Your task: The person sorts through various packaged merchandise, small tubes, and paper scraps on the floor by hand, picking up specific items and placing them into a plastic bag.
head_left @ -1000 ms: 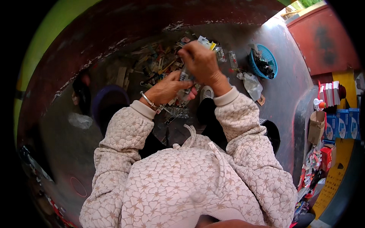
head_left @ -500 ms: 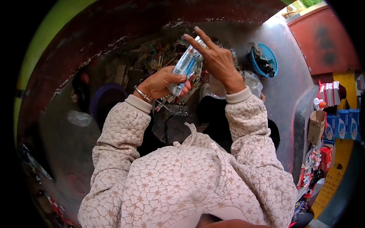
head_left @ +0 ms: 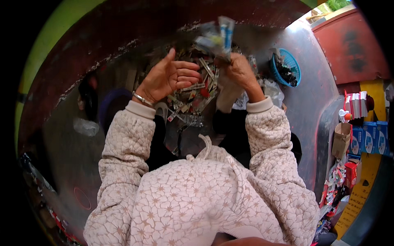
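Since half a second ago your right hand [head_left: 240, 74] has carried the packet [head_left: 217, 37] up and away from your left hand [head_left: 170, 78], which has let go and now hangs apart from it, palm up, fingers loosely curled, holding nothing. Your right hand pinches the packet at its lower end; it sits blurred at upper centre of the frame, above the pile [head_left: 197, 90] of small mixed pieces on the grey tabletop [head_left: 316, 98].

As far as the blur allows, the packet's long axis runs roughly up the frame, tilted a little to the right, with the free end pointing toward the top edge and the held end toward your wrist.

Risk, as a judgement: you grip a slick clear wrapper by one end only, and it is moving fast. It could slip from your fingers and drop back into the pile, or fling toward the blue basket [head_left: 287, 67] at upper right. Your sleeve [head_left: 262, 123], close over the pile, could also sweep loose pieces toward your lap.
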`<state>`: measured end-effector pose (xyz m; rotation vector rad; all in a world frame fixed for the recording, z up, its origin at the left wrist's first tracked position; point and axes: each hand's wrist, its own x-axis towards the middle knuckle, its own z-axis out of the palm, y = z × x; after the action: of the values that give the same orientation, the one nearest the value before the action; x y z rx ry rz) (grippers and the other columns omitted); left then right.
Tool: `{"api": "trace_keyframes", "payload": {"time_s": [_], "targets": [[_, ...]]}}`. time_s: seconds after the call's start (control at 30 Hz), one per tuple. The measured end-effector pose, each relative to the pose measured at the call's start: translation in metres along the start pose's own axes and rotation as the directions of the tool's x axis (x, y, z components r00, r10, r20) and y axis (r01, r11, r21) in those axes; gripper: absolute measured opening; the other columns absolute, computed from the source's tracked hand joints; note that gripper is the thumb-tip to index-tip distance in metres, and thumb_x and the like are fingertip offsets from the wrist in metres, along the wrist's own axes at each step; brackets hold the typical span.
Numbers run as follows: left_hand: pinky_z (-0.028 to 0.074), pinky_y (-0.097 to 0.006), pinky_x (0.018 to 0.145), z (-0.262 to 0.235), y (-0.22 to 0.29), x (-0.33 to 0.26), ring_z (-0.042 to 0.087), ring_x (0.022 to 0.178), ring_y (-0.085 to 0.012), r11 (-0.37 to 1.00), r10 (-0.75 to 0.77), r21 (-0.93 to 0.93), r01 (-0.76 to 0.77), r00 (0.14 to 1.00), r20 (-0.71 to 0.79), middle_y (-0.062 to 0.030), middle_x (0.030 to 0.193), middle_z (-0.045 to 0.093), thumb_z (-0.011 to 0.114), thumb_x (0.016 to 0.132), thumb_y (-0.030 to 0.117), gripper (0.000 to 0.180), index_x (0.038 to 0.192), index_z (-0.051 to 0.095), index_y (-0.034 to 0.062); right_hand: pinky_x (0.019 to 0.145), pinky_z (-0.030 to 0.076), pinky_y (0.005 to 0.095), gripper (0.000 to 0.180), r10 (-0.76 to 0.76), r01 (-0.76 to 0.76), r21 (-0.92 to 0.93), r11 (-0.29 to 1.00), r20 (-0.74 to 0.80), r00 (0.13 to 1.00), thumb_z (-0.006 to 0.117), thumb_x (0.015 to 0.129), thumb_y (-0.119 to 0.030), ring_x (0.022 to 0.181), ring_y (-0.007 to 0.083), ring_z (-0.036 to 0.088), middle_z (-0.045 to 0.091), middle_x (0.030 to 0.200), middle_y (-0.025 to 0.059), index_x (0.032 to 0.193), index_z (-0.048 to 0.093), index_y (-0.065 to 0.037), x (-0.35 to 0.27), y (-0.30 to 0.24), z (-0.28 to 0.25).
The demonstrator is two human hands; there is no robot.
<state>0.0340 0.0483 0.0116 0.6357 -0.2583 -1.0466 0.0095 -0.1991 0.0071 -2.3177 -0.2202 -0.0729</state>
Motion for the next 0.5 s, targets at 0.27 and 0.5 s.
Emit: {"api": "trace_keyframes", "payload": {"time_s": [0.27,0.5], "targets": [[0.048,-0.028,0.078,0.024,-0.012,0.008,0.056,0.091,-0.0161,0.805,0.089,0.593,0.019,0.984,-0.152,-0.0086,0.104,0.057,0.07,0.073,0.032,0.06,0.119,0.049,0.0008,0.067,0.047,0.0269,0.014,0.084,-0.639,0.564,0.523,0.711,0.698,0.062,0.081,-0.013,0.073,0.0138,0.058,0.063,0.081,0.0059,0.087,0.062,-0.001,-0.016,-0.062,0.02],[0.038,-0.036,0.098,0.029,-0.029,0.015,0.048,0.114,-0.0244,0.822,0.403,0.47,-0.323,0.912,-0.079,-0.015,0.125,0.048,0.077,0.066,0.019,0.091,0.138,0.024,0.0033,0.067,0.047,0.0286,0.015,-0.037,-0.121,0.314,0.942,0.453,0.891,0.058,0.079,-0.009,0.072,0.0146,0.06,0.063,0.078,0.0079,0.089,0.063,0.001,-0.018,-0.046,0.042]]}}
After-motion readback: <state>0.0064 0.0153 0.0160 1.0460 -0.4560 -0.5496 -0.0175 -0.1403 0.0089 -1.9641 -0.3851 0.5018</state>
